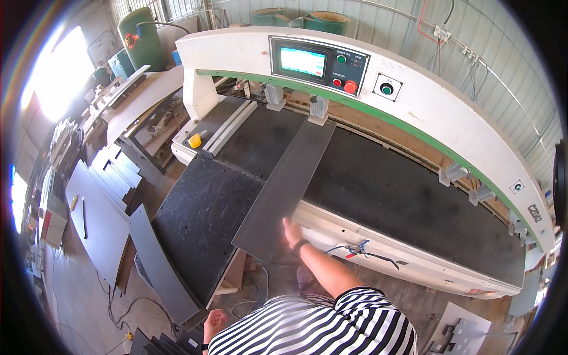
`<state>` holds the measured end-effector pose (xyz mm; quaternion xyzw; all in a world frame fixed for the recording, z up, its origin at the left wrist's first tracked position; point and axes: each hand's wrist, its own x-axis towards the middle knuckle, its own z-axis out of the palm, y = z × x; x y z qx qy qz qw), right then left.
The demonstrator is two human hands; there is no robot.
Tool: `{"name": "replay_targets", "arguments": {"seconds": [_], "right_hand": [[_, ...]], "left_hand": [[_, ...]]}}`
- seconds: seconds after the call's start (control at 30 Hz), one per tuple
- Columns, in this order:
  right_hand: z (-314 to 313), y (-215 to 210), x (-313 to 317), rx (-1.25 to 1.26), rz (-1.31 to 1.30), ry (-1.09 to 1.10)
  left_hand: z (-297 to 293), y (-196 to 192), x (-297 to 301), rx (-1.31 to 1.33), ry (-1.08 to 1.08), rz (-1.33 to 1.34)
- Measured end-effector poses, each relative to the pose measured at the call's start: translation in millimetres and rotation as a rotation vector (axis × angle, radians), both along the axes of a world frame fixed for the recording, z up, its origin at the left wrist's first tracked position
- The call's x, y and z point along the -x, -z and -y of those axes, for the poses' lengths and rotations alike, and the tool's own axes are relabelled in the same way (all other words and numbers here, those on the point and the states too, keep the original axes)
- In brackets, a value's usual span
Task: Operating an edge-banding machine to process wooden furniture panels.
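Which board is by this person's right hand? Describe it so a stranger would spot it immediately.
Find the long white machine with the black bed. Across that bed lies a flat, dark grey board. Unlike the similar strip farther left, it meets the right hand at its edge.

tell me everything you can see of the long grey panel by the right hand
The panel is a long, thin, dark grey strip with straight edges and a smooth, matte look. It lies flat across the black machine bed, far end by a clamp, near end jutting past the bed's edge. The right hand touches its right edge; its underside is hidden.
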<state>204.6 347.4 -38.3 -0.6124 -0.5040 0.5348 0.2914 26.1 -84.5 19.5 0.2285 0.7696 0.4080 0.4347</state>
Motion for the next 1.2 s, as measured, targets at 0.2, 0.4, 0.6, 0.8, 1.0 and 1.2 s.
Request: {"name": "replay_targets", "arguments": {"seconds": [0.2, 0.4, 0.6, 0.8, 1.0, 1.2], "right_hand": [[-16.8, 28.9, -6.7, 0.077, -0.04, -0.002], [-41.4, -21.5, -37.2, 0.059, -0.004, -0.283], [-201.3, -239.5, -138.5, -0.886, -0.067, 0.304], [-297.2, -337.5, -192.8, -1.215, 0.382, 0.611], [-316.4, -348.9, -191.3, -1.233, 0.618, 0.577], [-286.1, -325.3, -180.8, -1.23, 0.292, 0.559]], "left_hand": [[0.1, 1.1, -2.7, -0.022, -0.027, 0.117], [3.4, 12.0, -3.5, -0.094, -0.109, 0.248], [-16.7, 20.3, -8.1, -0.011, -0.092, 0.164], [-37.5, 25.0, -15.3, 0.059, -0.107, 0.214], [-37.6, 22.3, -20.3, 0.223, -0.274, 0.352], [-17.8, 27.6, -10.6, -0.154, -0.107, 0.254]]}}
